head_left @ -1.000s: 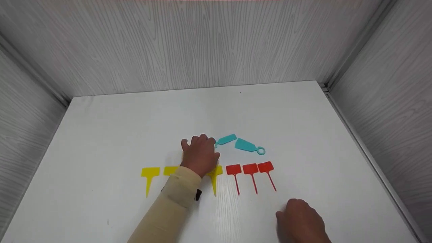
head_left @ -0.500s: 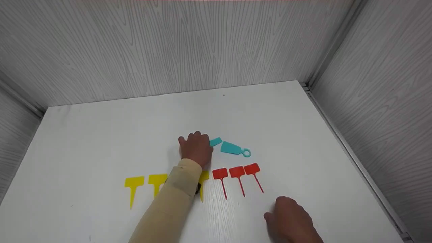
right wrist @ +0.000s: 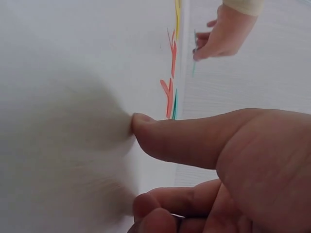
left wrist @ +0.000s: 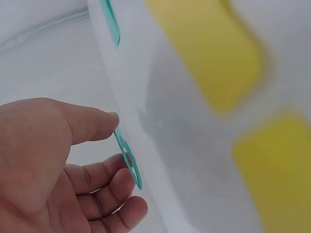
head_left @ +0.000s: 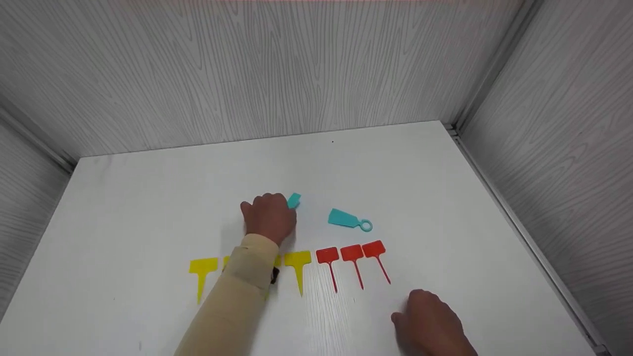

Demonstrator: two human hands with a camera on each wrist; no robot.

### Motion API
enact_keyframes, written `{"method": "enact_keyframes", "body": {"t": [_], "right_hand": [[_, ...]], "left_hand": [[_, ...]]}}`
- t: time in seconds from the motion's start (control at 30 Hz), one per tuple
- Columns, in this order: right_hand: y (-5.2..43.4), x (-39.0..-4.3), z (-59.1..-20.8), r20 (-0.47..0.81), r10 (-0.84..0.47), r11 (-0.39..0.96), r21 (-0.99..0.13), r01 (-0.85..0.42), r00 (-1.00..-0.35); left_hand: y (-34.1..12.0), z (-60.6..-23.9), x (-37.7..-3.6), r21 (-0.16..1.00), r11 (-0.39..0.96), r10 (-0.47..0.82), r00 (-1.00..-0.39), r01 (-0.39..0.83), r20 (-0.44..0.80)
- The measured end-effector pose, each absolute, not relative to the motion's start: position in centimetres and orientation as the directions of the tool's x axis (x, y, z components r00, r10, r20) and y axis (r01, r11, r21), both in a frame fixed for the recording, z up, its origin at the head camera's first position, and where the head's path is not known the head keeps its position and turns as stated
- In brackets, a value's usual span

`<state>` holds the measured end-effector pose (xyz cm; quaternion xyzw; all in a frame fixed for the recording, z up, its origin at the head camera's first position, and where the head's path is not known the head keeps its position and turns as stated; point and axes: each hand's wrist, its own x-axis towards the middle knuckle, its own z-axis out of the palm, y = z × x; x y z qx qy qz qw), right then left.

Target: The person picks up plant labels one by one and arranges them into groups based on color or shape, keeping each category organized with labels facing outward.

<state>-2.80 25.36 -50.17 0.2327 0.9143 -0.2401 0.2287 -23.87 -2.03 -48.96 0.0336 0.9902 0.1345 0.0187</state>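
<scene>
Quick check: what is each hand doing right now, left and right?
Left hand: pinching a flat teal plastic tag with a ring end, lifted off the white table.
Right hand: holding nothing, thumb touching the table.

A white bench (head_left: 148,198) carries a row of plastic plant labels: yellow T-shaped labels (head_left: 297,262) to the left, one partly hidden by a sleeve so their count is uncertain, and three red labels (head_left: 352,253) just right of them. Behind the row lies a teal tag with a ring end (head_left: 347,219).
</scene>
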Motion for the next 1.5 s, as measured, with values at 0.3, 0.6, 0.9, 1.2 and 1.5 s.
{"method": "enact_keyframes", "body": {"t": [0.3, 0.6, 0.9, 1.2, 1.5], "right_hand": [[27.3, -3.0, -50.3, -0.543, 0.313, 0.767, -0.339, 0.545, -0.779], [28.0, -3.6, -50.1, -0.547, 0.341, 0.766, -0.310, 0.564, -0.764], [28.1, -4.0, -50.4, -0.551, 0.336, 0.757, -0.325, 0.567, -0.764], [28.5, -4.5, -50.7, -0.566, 0.320, 0.762, -0.323, 0.561, -0.760], [29.8, -4.8, -50.2, -0.539, 0.262, 0.805, -0.335, 0.489, -0.800]], "left_hand": [[-8.2, -46.9, -24.3, 0.364, 0.923, -0.081, -0.989, -0.122, -0.126], [-12.5, -48.1, -25.0, 0.358, 0.905, -0.180, -0.969, -0.231, -0.171], [-13.4, -49.5, -25.0, 0.343, 0.909, -0.176, -0.964, -0.236, -0.199], [-13.5, -49.8, -24.8, 0.319, 0.927, -0.158, -0.976, -0.198, -0.147], [-13.7, -49.0, -23.3, 0.341, 0.913, -0.171, -0.970, -0.222, -0.172]]}}
